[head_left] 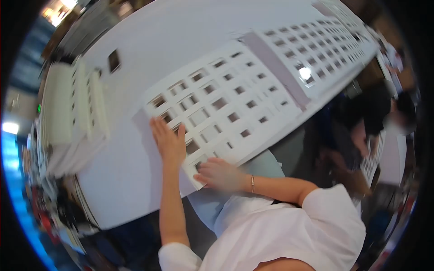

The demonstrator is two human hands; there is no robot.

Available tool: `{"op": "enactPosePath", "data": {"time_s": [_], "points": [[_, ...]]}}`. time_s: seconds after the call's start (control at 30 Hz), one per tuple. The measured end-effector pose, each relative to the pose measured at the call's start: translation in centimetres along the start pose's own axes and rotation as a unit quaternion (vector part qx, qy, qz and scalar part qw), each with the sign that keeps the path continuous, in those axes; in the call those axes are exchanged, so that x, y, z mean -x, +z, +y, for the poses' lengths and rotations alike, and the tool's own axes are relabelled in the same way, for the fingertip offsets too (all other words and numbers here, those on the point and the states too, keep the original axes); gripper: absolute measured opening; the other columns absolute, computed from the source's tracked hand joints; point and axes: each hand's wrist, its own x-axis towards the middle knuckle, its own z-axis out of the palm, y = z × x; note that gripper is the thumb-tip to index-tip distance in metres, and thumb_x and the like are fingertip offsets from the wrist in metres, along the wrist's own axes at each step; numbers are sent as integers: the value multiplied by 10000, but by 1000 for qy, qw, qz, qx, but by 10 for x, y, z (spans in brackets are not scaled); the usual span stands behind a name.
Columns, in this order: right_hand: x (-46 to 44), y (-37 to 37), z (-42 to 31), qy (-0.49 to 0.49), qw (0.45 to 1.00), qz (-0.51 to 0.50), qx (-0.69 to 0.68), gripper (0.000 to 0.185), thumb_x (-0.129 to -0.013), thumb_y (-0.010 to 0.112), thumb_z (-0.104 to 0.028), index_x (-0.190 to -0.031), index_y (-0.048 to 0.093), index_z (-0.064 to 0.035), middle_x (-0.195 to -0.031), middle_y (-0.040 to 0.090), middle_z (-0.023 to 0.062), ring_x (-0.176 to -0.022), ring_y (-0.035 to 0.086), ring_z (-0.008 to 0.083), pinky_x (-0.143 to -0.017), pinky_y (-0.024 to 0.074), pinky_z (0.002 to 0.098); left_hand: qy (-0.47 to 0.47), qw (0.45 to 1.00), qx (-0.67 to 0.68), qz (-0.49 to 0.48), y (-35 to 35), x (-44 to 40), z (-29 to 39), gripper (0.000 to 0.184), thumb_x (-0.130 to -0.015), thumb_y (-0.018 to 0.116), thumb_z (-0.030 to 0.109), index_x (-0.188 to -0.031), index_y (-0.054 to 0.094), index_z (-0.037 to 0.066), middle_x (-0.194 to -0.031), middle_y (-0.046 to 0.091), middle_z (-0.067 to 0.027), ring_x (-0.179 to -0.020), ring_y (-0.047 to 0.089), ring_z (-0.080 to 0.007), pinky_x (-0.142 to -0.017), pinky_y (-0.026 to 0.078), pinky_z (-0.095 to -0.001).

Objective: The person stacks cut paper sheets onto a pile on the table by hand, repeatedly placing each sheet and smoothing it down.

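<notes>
A white panel with rows of square and rectangular cut-outs lies flat on the white table, at an angle in front of me. My left hand rests on its left end, fingers stretched out and thumb apart, holding nothing that I can see. Over the panel's near corner is my right hand, partly smeared by motion. Its fingers reach flat across the corner beside a cut-out, and no held object shows. Several cut-outs look dark, while others look pale.
A second panel with cut-outs lies beyond the first, past a greyish strip. White panels stand stacked at the table's left side. A dark phone lies on the table. Another person is at the right.
</notes>
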Motion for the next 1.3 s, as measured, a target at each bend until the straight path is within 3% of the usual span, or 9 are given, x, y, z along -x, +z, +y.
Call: {"op": "enactPosePath", "data": {"time_s": [0.03, 0.27, 0.4, 0.47, 0.53, 0.63, 0.83, 1.03, 1.3], "points": [[-2, -8, -2, -24, 998, 52, 26, 485, -834, 724, -255, -1285, 614, -112, -1210, 595, 79, -1208, 547, 253, -1091, 404, 462, -3, 1000, 8, -2, -4, 22, 8, 852, -1020, 486, 473, -1505, 201, -168, -1600, 182, -329, -1525, 114, -416, -1238, 138, -483], [-2, -25, -9, -49, 992, 117, 2, 467, -835, 737, -260, -1250, 600, -94, -1265, 567, 80, -1242, 522, 257, -1108, 388, 507, -23, 998, -54, -7, -4, 38, 23, 862, -1040, 424, 504, -1525, 145, -152, -1629, 111, -302, -1535, 90, -391, -1238, 143, -481], [35, -56, 13, 73, 986, 123, 89, 413, -840, 716, -209, -1231, 618, -120, -1243, 595, 58, -1222, 549, 247, -1108, 362, 566, -22, 999, -34, -9, -5, 40, 23, 859, -1045, 420, 498, -1530, 128, -147, -1632, 96, -298, -1536, 84, -385, -1242, 142, -474], [53, -78, 52, 56, 931, 288, 216, 380, -845, 660, -160, -1221, 622, -128, -1206, 615, 57, -1170, 583, 247, -1117, 328, 586, -18, 1000, -22, -7, -5, 41, 22, 857, -1046, 429, 487, -1529, 120, -151, -1631, 90, -303, -1536, 77, -389, -1247, 132, -466], [70, -105, 74, 135, 907, 313, 246, 325, -851, 615, -124, -1175, 637, -110, -1126, 639, 69, -1103, 605, 256, -1111, 318, 573, -16, 1000, -12, -10, -7, 41, 23, 857, -1046, 437, 478, -1526, 114, -155, -1629, 84, -307, -1535, 70, -393, -1251, 122, -458], [84, -125, 115, 155, 893, 307, 291, 250, -851, 610, -117, -1094, 666, -95, -1035, 648, 73, -1053, 607, 259, -1081, 330, 559, -16, 1000, -6, -13, -9, 39, 24, 857, -1047, 446, 469, -1525, 109, -158, -1628, 77, -311, -1533, 62, -398, -1254, 114, -454], [64, -143, 129, 138, 925, 260, 242, 59, -847, 622, -140, -850, 650, -88, -910, 617, 66, -964, 588, 268, -1034, 378, 505, -18, 1000, -1, -13, -9, 45, 26, 852, -1048, 446, 465, -1529, 104, -150, -1628, 74, -310, -1534, 52, -400, -1251, 117, -461], [70, -143, 134, 107, 936, 231, 241, 168, -792, 686, -210, -748, 585, -84, -884, 599, 66, -947, 574, 277, -996, 421, 487, -16, 1000, -1, -8, -9, 44, 28, 853, -1047, 449, 465, -1531, 105, -147, -1628, 83, -309, -1532, 57, -404, -1247, 123, -471], [85, -151, 118, 100, 966, 102, 218, 426, -732, 788, -374, -964, 617, -61, -1075, 598, 96, -1092, 535, 296, -1096, 360, 507, -23, 1000, -3, -9, -9, 44, 28, 824, -1055, 441, 458, -1537, 130, -133, -1640, 72, -291, -1539, 50, -387, -1249, 98, -457]]}}
